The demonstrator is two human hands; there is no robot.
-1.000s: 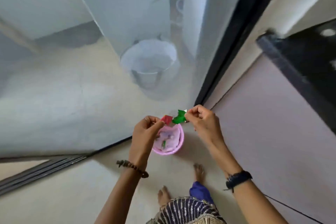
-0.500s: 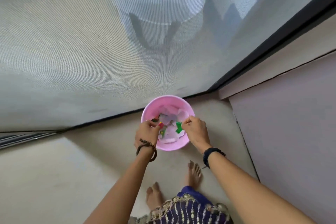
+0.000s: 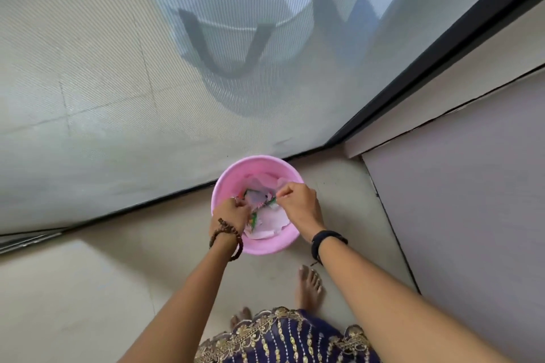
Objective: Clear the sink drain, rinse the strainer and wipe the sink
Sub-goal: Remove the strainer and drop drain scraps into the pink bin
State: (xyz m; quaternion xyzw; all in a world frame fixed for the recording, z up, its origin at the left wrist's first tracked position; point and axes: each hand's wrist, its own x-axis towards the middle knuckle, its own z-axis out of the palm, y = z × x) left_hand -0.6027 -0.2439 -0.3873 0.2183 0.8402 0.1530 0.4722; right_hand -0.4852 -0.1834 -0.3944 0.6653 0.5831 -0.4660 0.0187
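A small pink bin [image 3: 263, 248] stands on the tiled floor next to a mesh screen door. White paper [image 3: 272, 220] and coloured wrapper bits lie inside it. Both my hands reach down into the bin. My left hand [image 3: 231, 213] has its fingers curled round a coloured scrap [image 3: 252, 219] that they mostly hide. The fingertips of my right hand [image 3: 298, 206] pinch a green scrap [image 3: 270, 202] just above the paper. No sink, drain or strainer is in view.
The mesh door [image 3: 118, 97] with its black frame [image 3: 427, 62] runs right behind the bin. A white bucket [image 3: 236, 12] stands beyond the mesh. A lilac wall [image 3: 460, 215] closes the right side. My bare feet [image 3: 309, 284] stand just before the bin.
Both hands went down from above the bin into it with the red and green scraps. The head has bent lower and closer, so the bin looks larger.
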